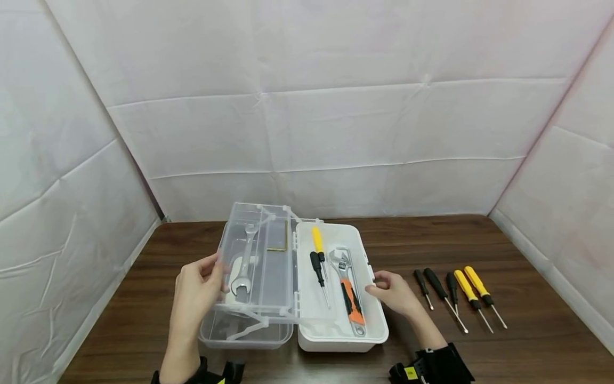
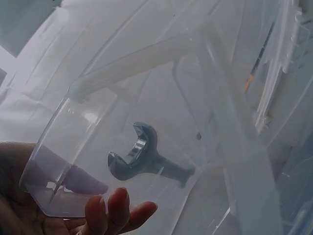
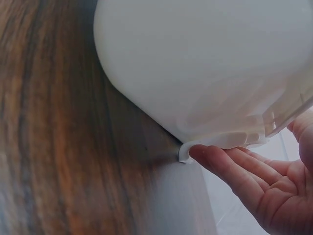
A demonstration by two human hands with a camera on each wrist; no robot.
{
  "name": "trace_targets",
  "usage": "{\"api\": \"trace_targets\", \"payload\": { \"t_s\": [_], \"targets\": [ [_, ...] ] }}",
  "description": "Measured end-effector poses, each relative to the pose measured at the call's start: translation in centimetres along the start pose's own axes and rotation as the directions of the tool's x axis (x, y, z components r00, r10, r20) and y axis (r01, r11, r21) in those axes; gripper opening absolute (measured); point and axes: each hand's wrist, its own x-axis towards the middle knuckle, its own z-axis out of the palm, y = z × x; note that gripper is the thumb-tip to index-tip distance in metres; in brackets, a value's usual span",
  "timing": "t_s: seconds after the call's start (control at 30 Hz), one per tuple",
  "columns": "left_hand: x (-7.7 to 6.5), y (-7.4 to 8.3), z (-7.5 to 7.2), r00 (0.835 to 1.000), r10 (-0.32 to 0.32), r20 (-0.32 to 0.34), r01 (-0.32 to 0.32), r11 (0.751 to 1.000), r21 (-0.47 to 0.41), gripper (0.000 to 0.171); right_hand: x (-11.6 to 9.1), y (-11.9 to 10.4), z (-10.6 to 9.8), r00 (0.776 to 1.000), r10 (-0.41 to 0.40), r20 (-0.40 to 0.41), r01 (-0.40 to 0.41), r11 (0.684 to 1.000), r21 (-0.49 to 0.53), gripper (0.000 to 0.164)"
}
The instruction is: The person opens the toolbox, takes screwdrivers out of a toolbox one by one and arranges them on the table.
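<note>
My left hand (image 1: 196, 288) grips the left end of the clear plastic tray (image 1: 275, 277), thumb on one side and fingers underneath. An open-ended wrench (image 2: 134, 159) lies in the tray, along with a brass-coloured hex key (image 1: 286, 234). On the right, my right hand (image 1: 395, 292) holds the side of the white toolbox (image 1: 342, 341), thumb at the rim and fingertips against the latch (image 3: 215, 142). Inside the box are an adjustable wrench (image 1: 352, 304) with orange and black grip, a yellow screwdriver (image 1: 317, 238) and a black screwdriver (image 1: 316, 266).
Several screwdrivers lie on the wooden table (image 1: 527, 309) right of the box, including a black-handled screwdriver (image 1: 435, 282) and a yellow-handled screwdriver (image 1: 476, 280). Beneath the tray, the clear lid (image 1: 268, 341) extends left from the box. White fabric walls (image 1: 336, 133) surround the table.
</note>
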Motion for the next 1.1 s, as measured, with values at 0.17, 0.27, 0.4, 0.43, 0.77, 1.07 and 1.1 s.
{"api": "trace_targets", "payload": {
  "t_s": [0.17,0.27,0.4,0.43,0.77,1.07,1.1],
  "targets": [
    [0.0,-1.3,0.0,0.999,-0.037,0.007,0.037,0.999,0.025,0.034,0.1,-0.1,0.4,1.000,0.001,-0.022,-0.001,1.000,-0.009,0.039],
    [0.1,-1.8,0.1,0.999,-0.047,0.012,0.046,0.998,0.039,0.033,0.1,-0.2,0.5,0.999,-0.003,-0.032,0.002,1.000,-0.027,0.039],
    [0.2,-2.4,0.2,0.999,-0.044,0.013,0.043,0.998,0.041,0.032,0.0,-0.3,0.5,0.999,-0.003,-0.042,0.001,0.999,-0.044,0.040],
    [0.2,-2.5,0.3,0.999,-0.047,0.013,0.046,0.998,0.037,0.032,0.0,-0.4,0.5,0.999,-0.002,-0.044,0.000,0.999,-0.046,0.040],
    [1.0,-4.2,1.0,0.997,-0.076,0.023,0.076,0.996,0.037,0.030,-0.2,-0.8,0.5,0.997,-0.001,-0.080,-0.004,0.998,-0.069,0.038],
    [1.2,-4.8,1.1,0.995,-0.070,0.069,0.064,0.994,0.085,0.034,-0.1,-0.9,0.8,0.995,-0.016,-0.094,0.005,0.994,-0.108,0.035],
    [1.2,-4.8,1.1,0.994,-0.070,0.079,0.062,0.994,0.092,0.035,-0.1,-1.0,0.8,0.995,-0.018,-0.094,0.007,0.993,-0.118,0.035]
  ]
}}
